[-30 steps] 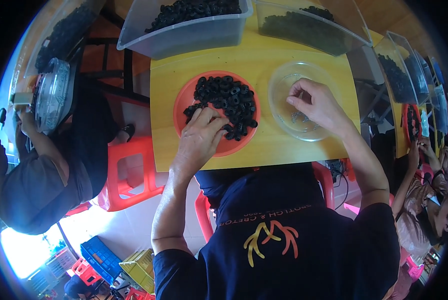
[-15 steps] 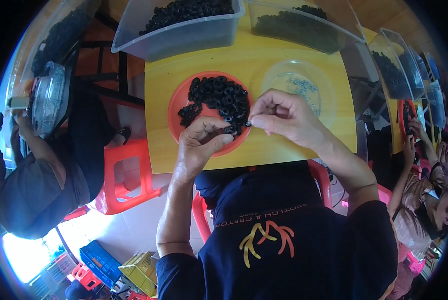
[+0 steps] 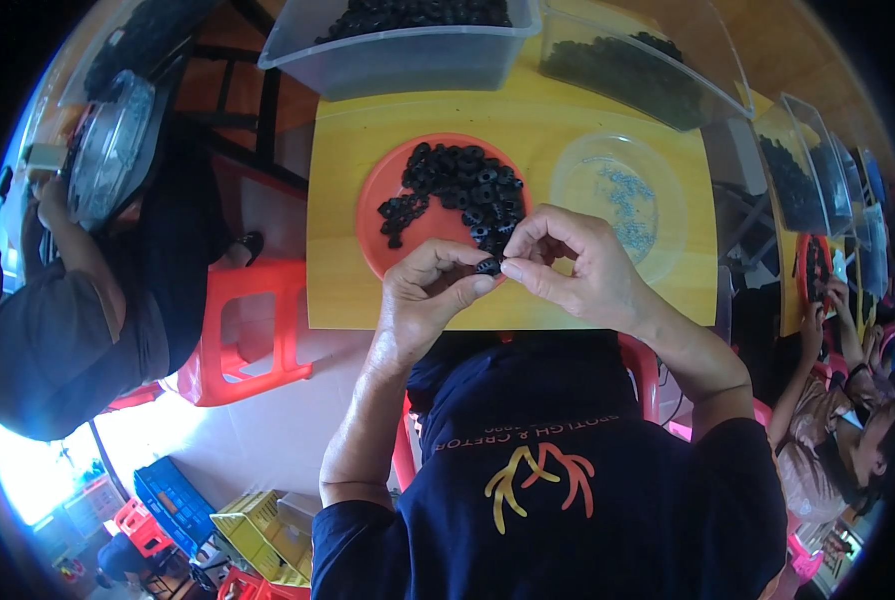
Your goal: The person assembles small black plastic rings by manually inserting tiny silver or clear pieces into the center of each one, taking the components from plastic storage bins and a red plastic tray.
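My left hand [image 3: 418, 295] pinches a small black ring-shaped part [image 3: 487, 267] between thumb and fingertips, over the near edge of a red plate [image 3: 380, 215]. Right beside it, the thumb and forefinger of my right hand [image 3: 580, 262] are pressed together at the part's right side; whatever they hold is too small to name. A heap of similar black parts [image 3: 458, 175] covers much of the plate. To its right, a clear round dish [image 3: 570, 170] contains many tiny silvery pieces [image 3: 628, 205], partly behind my right hand.
Clear plastic bins of black parts stand along the far edge, one at left [image 3: 398, 65] and one at right [image 3: 618, 85]. A red stool [image 3: 253, 335] is left of the yellow table [image 3: 343, 310]. Other people sit on both sides; crates [image 3: 173, 505] lie at lower left.
My hands have come together, bringing the right fingertips against the black part in my left hand. Both have shifted slightly right in view. The whole view has shifted a little too.
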Tool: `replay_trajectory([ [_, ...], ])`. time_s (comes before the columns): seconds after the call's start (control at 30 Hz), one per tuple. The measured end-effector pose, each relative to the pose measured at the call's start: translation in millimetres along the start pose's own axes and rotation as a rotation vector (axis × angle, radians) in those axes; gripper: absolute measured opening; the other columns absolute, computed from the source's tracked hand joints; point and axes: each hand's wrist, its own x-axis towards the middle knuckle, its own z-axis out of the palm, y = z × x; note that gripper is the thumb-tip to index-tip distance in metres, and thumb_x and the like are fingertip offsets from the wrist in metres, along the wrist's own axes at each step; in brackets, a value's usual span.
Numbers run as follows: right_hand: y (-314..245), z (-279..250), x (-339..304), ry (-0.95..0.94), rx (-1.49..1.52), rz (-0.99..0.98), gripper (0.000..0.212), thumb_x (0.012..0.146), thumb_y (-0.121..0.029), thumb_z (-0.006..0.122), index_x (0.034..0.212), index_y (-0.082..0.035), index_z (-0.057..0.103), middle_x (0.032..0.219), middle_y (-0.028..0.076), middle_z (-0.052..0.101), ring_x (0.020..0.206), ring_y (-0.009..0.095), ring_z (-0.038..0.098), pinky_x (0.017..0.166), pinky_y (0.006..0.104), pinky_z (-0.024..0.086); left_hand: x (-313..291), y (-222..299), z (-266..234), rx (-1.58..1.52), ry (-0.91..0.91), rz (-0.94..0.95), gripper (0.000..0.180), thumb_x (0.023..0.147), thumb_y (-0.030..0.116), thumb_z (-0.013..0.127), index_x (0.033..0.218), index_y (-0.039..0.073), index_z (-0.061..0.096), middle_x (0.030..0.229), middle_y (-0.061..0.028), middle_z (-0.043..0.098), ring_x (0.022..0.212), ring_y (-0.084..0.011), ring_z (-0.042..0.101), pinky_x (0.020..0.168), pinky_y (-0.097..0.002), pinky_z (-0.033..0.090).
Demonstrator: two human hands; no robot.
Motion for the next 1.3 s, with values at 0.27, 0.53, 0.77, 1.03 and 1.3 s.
replay_trajectory([
  [0.27,9.3,29.0,5.9,-0.033,-0.331,-0.444,0.019,0.084,-0.002,0.072,0.103,-0.001,0.070,0.096,0.011,0.064,0.077,0.022,0.065,0.063,0.0312,0.053,-28.2,-10.1,-17.4,-0.086,0.235,0.020,0.019,0.086,0.000,0.072,0.104,0.003,0.067,0.096,-0.0049,0.071,0.084,-0.0067,0.062,0.068,-0.0208,0.046],
  [0.53,37.1,38.4,70.1,-0.143,-0.658,-0.310,0.014,0.087,-0.013,0.066,0.099,-0.006,0.070,0.098,0.007,0.065,0.084,0.027,0.067,0.072,0.0386,0.055,-44.8,-12.0,-54.1,-0.170,0.409,0.163,0.018,0.088,0.005,0.071,0.103,-0.001,0.064,0.091,-0.0120,0.071,0.070,-0.0086,0.056,0.067,-0.0218,0.045],
  [0.77,51.8,77.8,98.7,-0.295,-0.831,-0.381,0.017,0.088,-0.019,0.066,0.101,-0.007,0.068,0.097,0.013,0.063,0.086,0.031,0.066,0.072,0.0410,0.054,-50.3,-8.1,-71.1,-0.223,0.455,0.213,0.018,0.090,0.004,0.069,0.105,-0.002,0.063,0.092,-0.0147,0.069,0.069,-0.0112,0.055,0.066,-0.0234,0.044],
  [1.03,58.4,82.1,91.6,-0.273,-1.001,-0.483,0.013,0.082,-0.011,0.063,0.093,-0.003,0.064,0.094,0.013,0.061,0.083,0.029,0.066,0.068,0.0390,0.055,-42.1,-12.4,-76.2,-0.610,0.281,0.162,0.015,0.091,0.002,0.066,0.106,-0.001,0.063,0.096,-0.0101,0.068,0.082,-0.0163,0.063,0.070,-0.0255,0.048],
  [1.3,51.2,75.5,75.5,-0.330,-1.048,-0.563,0.015,0.079,-0.010,0.061,0.093,-0.005,0.064,0.094,0.011,0.060,0.084,0.024,0.066,0.067,0.0348,0.057,-35.3,-12.3,-77.4,-0.651,0.196,0.163,0.016,0.092,0.004,0.066,0.106,-0.001,0.064,0.096,-0.0098,0.067,0.084,-0.0176,0.062,0.072,-0.0258,0.048],
])
